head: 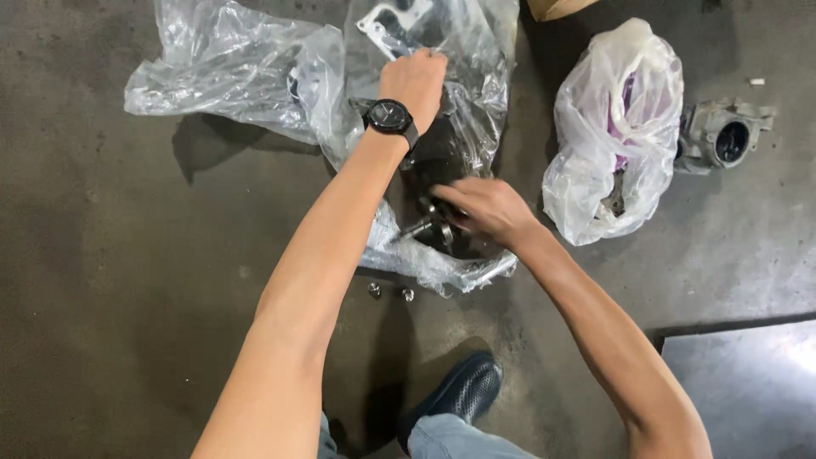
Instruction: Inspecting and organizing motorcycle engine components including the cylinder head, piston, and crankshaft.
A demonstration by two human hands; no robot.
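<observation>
Concrete floor [127, 255]. Left hand [414, 81] reaches to top centre, arm straight, fist closed on the clear plastic bag [255, 76]. Right hand [484, 211], centre frame, fingers curled into bag opening over dark metal parts [429, 228]; whether they grip anything, can't tell.

Left hand [414, 81] fisted, arm extended forward; right hand [484, 212] fingers curled, reaching inward
</observation>
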